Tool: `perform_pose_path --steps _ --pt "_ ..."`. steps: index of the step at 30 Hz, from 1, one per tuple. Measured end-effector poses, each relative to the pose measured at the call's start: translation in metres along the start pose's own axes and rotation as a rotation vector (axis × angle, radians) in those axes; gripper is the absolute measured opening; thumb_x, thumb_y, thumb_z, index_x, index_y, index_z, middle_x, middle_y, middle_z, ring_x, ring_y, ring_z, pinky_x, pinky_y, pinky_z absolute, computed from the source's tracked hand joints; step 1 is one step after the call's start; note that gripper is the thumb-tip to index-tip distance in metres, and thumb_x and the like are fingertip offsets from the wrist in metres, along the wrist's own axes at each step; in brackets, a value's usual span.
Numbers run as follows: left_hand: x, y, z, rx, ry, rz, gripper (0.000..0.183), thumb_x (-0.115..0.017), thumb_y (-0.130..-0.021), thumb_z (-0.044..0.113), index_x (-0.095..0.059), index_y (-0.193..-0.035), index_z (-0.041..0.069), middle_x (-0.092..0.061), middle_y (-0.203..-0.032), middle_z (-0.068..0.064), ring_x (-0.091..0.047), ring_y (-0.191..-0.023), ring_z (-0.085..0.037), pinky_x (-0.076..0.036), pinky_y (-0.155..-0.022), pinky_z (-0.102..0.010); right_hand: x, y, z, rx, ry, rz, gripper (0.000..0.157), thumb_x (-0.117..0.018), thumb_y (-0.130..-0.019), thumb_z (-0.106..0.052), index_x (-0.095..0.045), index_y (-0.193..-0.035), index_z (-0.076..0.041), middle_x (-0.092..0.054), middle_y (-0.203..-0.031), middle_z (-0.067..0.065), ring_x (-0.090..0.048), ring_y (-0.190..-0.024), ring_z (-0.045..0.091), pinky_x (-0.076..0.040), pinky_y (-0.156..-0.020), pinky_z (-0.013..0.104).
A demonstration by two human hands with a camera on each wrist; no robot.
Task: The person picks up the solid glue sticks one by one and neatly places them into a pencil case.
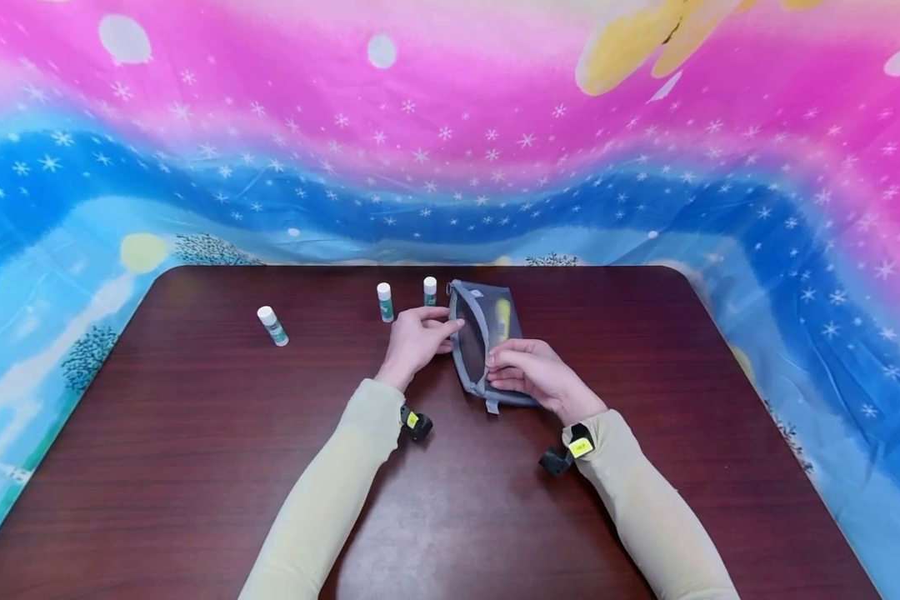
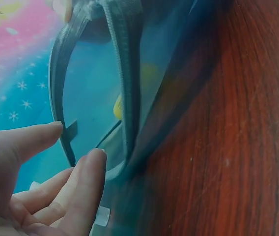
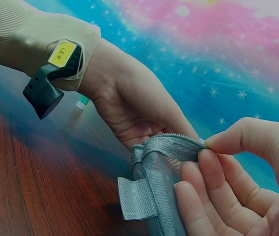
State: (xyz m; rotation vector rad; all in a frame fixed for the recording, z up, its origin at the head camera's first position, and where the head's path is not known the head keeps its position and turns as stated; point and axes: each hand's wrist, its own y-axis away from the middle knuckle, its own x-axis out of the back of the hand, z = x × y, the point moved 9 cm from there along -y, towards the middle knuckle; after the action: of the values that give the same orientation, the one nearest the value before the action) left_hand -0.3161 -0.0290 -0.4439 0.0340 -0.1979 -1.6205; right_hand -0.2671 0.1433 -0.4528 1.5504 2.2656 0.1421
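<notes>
A grey mesh zipper pouch (image 1: 506, 379) stands on the table with its zipped mouth spread apart. A yellow stick-shaped item (image 1: 502, 318) shows through its mesh side. My left hand (image 1: 417, 340) pinches the left rim of the mouth, thumb on the edge and the other fingers below it. On the opposite rim, my right hand (image 1: 532, 371) pinches the zipper edge between thumb and fingers. In the right wrist view a fabric tab (image 3: 137, 198) sticks out from the pouch's end. A white-capped glue stick (image 1: 430, 292) stands just beyond my left hand.
Another glue stick (image 1: 385, 302) stands left of that one, and a third (image 1: 273, 326) is farther left. The dark wooden table (image 1: 157, 467) meets a colourful printed cloth (image 1: 330, 183) along its back and sides.
</notes>
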Motion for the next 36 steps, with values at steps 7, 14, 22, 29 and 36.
perform_pose_path --steps 7,14,22,29,36 --pt "0.006 0.005 0.003 -0.017 0.045 0.007 0.049 -0.076 -0.080 0.026 -0.062 -0.120 0.002 -0.068 -0.095 -0.017 -0.068 -0.077 -0.030 -0.056 -0.064 -0.031 0.001 -0.001 0.000 -0.004 0.000 0.000 0.005 -0.065 -0.086 -0.005 -0.066 -0.090 -0.002 -0.066 -0.084 0.012 -0.067 -0.074 0.021 -0.055 -0.074 0.036" --pt "0.012 0.010 0.006 -0.031 0.044 0.008 0.047 -0.074 -0.082 0.028 -0.062 -0.120 0.003 -0.069 -0.096 -0.014 -0.068 -0.080 -0.031 -0.056 -0.066 -0.031 0.001 0.000 -0.005 0.007 -0.005 0.005 0.007 -0.068 -0.084 -0.007 -0.066 -0.090 -0.002 -0.066 -0.083 0.012 -0.067 -0.073 0.020 -0.055 -0.073 0.035" --pt "0.032 0.017 0.014 -0.088 0.036 0.078 0.041 -0.076 -0.080 0.032 -0.067 -0.113 0.012 -0.069 -0.093 -0.009 -0.067 -0.082 -0.035 -0.056 -0.066 -0.030 0.005 0.001 -0.011 0.024 -0.023 0.014 0.006 -0.066 -0.084 -0.004 -0.065 -0.089 -0.002 -0.066 -0.081 0.011 -0.066 -0.071 0.020 -0.056 -0.071 0.034" --pt "0.054 0.020 0.022 -0.131 0.031 0.143 0.046 -0.076 -0.079 0.035 -0.066 -0.115 0.009 -0.069 -0.094 -0.007 -0.067 -0.081 -0.033 -0.056 -0.067 -0.031 0.007 0.004 -0.015 0.038 -0.022 0.021 0.004 -0.065 -0.085 -0.004 -0.065 -0.089 -0.003 -0.066 -0.080 0.010 -0.066 -0.070 0.020 -0.056 -0.070 0.033" --pt "0.089 0.026 0.041 -0.228 0.090 0.259 0.041 -0.078 -0.076 0.037 -0.069 -0.108 0.013 -0.069 -0.091 -0.007 -0.067 -0.077 -0.030 -0.056 -0.067 -0.033 0.009 0.004 -0.018 0.047 -0.010 0.032 0.004 -0.065 -0.085 -0.004 -0.066 -0.088 -0.003 -0.066 -0.079 0.010 -0.066 -0.070 0.020 -0.056 -0.071 0.034"
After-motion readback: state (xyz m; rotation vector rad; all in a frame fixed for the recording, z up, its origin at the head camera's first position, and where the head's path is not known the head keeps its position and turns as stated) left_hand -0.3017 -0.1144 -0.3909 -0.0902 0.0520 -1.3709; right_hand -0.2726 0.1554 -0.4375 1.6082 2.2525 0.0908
